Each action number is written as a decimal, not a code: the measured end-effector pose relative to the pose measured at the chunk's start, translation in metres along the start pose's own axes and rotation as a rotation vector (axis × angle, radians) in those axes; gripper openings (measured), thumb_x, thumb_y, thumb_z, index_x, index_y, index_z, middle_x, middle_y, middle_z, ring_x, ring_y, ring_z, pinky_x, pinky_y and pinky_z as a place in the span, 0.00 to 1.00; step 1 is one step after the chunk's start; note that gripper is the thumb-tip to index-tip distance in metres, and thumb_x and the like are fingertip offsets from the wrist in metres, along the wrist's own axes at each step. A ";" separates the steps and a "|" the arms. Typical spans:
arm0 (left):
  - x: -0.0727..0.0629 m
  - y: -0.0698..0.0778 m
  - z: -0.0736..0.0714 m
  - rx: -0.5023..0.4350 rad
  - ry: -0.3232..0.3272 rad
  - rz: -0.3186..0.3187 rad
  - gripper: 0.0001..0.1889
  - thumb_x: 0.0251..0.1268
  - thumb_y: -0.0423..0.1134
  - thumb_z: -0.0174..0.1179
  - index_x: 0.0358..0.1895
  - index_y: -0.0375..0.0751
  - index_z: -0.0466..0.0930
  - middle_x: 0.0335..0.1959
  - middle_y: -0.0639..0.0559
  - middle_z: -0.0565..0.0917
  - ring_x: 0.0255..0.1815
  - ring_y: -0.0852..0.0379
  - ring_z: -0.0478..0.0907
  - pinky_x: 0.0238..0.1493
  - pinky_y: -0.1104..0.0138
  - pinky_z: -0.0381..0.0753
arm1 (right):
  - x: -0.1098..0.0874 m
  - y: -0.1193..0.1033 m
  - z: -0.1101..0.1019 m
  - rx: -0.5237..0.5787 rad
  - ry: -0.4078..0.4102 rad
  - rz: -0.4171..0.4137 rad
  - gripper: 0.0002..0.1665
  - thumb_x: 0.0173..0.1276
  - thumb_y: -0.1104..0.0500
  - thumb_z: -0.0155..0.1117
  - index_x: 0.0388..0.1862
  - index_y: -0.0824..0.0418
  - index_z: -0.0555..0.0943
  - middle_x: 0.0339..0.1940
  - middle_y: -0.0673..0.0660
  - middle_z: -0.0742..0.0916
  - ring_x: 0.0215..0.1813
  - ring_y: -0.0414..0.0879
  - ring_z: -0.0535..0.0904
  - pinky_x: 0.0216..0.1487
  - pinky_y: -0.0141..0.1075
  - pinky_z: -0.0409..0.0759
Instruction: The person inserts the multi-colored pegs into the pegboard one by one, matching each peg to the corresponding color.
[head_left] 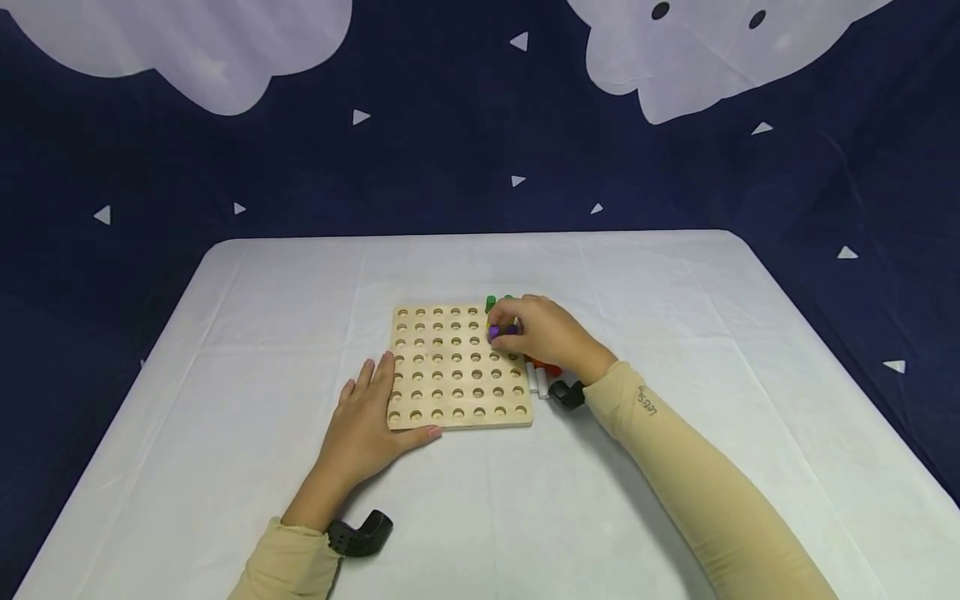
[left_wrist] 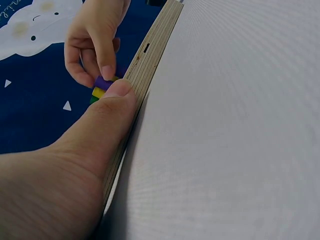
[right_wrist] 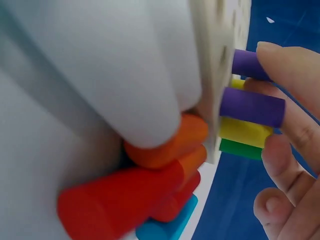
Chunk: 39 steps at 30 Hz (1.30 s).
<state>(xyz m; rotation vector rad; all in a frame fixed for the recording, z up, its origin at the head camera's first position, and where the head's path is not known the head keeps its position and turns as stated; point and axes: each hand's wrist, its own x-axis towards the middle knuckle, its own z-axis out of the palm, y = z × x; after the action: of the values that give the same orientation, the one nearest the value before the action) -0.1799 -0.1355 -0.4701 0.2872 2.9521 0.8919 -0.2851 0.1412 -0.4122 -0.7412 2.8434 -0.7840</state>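
A square wooden pegboard (head_left: 447,367) with rows of round holes lies on the table. My left hand (head_left: 363,437) rests at its near left corner, fingers along the left edge, thumb (left_wrist: 107,107) against the front edge. At the far right corner, my right hand (head_left: 551,333) pinches a purple peg (right_wrist: 247,64) between thumb and fingers, its lower end right at the board. Beside it a second purple peg (right_wrist: 252,106) stands in the board, with a yellow peg (right_wrist: 245,131) and a green peg (right_wrist: 241,149) behind. My right hand partly covers these pegs in the head view.
Loose pegs lie along the board's right side: white pegs (head_left: 542,383), a red peg (right_wrist: 115,200), orange pegs (right_wrist: 170,145) and a blue peg (right_wrist: 170,225). A white cloth (head_left: 285,308) covers the table. Behind hangs a dark blue curtain (head_left: 435,183) with clouds.
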 end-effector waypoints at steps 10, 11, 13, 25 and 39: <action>0.000 0.000 0.000 0.006 0.001 0.000 0.70 0.42 0.72 0.70 0.80 0.36 0.41 0.80 0.36 0.51 0.82 0.36 0.44 0.81 0.44 0.42 | -0.017 0.008 -0.030 0.076 0.183 0.004 0.11 0.71 0.49 0.64 0.47 0.51 0.84 0.44 0.49 0.87 0.36 0.47 0.74 0.36 0.38 0.74; -0.001 0.000 0.000 0.007 0.002 0.001 0.70 0.42 0.72 0.70 0.80 0.35 0.41 0.80 0.35 0.51 0.82 0.36 0.44 0.81 0.43 0.42 | -0.019 0.011 -0.034 0.090 0.204 0.018 0.11 0.72 0.49 0.63 0.46 0.51 0.85 0.44 0.49 0.87 0.36 0.47 0.74 0.36 0.39 0.74; -0.001 -0.001 -0.001 0.008 0.005 0.002 0.69 0.42 0.72 0.70 0.80 0.35 0.41 0.80 0.35 0.52 0.82 0.36 0.44 0.81 0.43 0.42 | -0.024 0.019 -0.039 0.101 0.240 0.052 0.11 0.74 0.49 0.61 0.47 0.52 0.84 0.44 0.50 0.87 0.37 0.48 0.74 0.35 0.39 0.74; 0.000 0.001 0.000 0.007 0.005 0.009 0.69 0.43 0.70 0.71 0.80 0.35 0.42 0.80 0.35 0.52 0.82 0.36 0.44 0.81 0.43 0.42 | -0.031 0.065 -0.040 0.046 0.110 0.220 0.16 0.73 0.52 0.62 0.56 0.54 0.82 0.48 0.54 0.86 0.36 0.49 0.74 0.36 0.39 0.73; 0.001 -0.003 0.003 0.003 0.013 0.012 0.70 0.41 0.73 0.70 0.80 0.35 0.42 0.80 0.35 0.52 0.82 0.36 0.45 0.81 0.43 0.42 | -0.008 0.063 -0.039 -0.079 -0.164 0.199 0.25 0.72 0.57 0.60 0.68 0.57 0.75 0.54 0.59 0.84 0.54 0.53 0.77 0.63 0.53 0.76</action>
<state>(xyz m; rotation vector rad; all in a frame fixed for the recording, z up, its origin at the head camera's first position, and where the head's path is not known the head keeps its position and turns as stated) -0.1810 -0.1358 -0.4742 0.3004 2.9672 0.8944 -0.3135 0.2101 -0.4102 -0.4956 2.7574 -0.5583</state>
